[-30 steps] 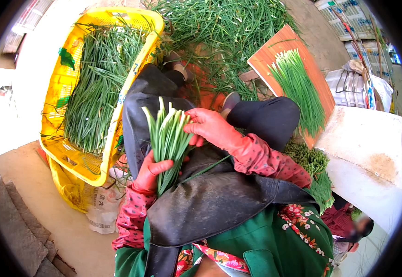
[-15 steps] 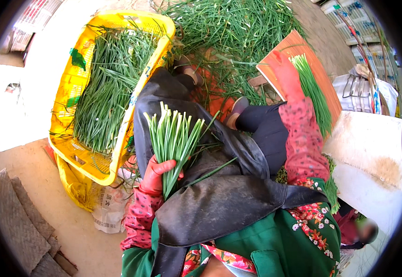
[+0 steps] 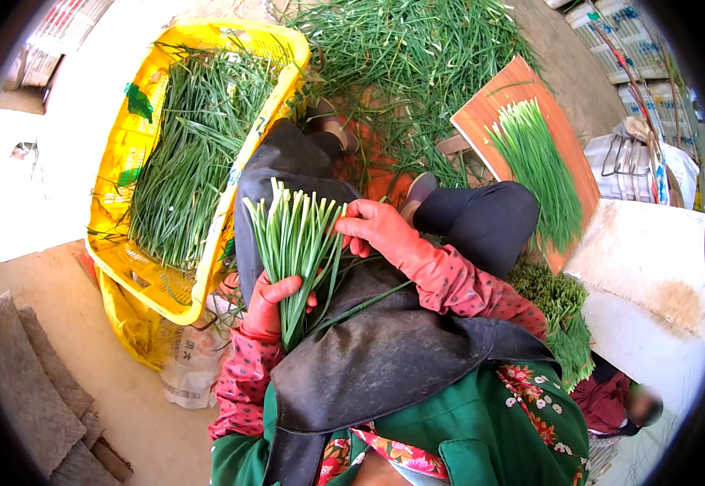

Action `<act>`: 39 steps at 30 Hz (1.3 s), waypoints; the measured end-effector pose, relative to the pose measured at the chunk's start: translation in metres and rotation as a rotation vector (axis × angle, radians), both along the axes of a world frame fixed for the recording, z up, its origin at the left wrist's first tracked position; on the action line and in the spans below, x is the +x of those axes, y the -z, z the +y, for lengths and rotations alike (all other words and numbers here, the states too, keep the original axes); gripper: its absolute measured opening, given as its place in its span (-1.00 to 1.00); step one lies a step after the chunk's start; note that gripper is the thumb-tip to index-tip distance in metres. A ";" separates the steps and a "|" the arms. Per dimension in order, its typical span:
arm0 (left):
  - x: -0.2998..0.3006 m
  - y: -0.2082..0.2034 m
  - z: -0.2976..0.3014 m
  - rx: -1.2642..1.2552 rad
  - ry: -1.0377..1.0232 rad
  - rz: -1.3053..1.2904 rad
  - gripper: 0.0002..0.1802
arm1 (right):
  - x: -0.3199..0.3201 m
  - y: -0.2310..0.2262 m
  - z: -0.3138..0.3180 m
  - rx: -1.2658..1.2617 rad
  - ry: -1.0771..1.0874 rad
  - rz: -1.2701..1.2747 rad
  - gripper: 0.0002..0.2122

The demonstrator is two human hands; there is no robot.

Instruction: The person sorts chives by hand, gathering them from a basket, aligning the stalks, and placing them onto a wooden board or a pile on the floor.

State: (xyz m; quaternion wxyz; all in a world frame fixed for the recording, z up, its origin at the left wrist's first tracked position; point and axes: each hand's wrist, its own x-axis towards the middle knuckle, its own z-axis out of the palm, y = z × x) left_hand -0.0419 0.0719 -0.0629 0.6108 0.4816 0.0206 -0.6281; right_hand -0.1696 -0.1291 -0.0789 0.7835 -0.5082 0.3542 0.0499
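Observation:
My left hand (image 3: 273, 303), in a red rubber glove, is closed around a bunch of green chives (image 3: 292, 243) above my lap. The pale cut ends fan out upward, and the leaves trail down toward my dark apron (image 3: 385, 364). At the bunch's right side, my right hand (image 3: 378, 230) in a matching glove has its fingertips pinched on the upper part of the outer chive stalks. To the right lies an orange-brown wooden board (image 3: 489, 104) with a neat layer of chives (image 3: 537, 170) on it, pale ends toward the far left.
A yellow plastic crate (image 3: 103, 202), tilted and filled with chives, stands at my left. A loose heap of chives (image 3: 417, 57) covers the ground ahead. More bundled chives (image 3: 553, 304) lie by my right side. Another person (image 3: 612, 401) is at the lower right, near a white slab (image 3: 640, 259).
My right hand has left the board and come back left to the bunch. The chives on the board now show as a wider layer. My left hand keeps its hold.

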 end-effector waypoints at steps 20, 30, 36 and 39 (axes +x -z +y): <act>-0.004 -0.004 0.001 0.015 -0.018 -0.009 -0.57 | 0.024 -0.023 -0.061 -0.468 0.203 -0.097 -0.81; -0.001 -0.007 -0.012 -0.071 0.060 0.053 -0.49 | 0.004 0.003 -0.049 -0.012 0.129 -0.335 -0.28; 0.001 0.004 -0.014 -0.085 0.200 0.137 -0.33 | 0.040 0.003 0.010 -0.146 0.171 -0.511 -0.69; -0.001 0.006 -0.017 -0.064 0.185 0.137 -0.30 | 0.035 0.016 0.003 -0.271 0.188 -0.493 -0.67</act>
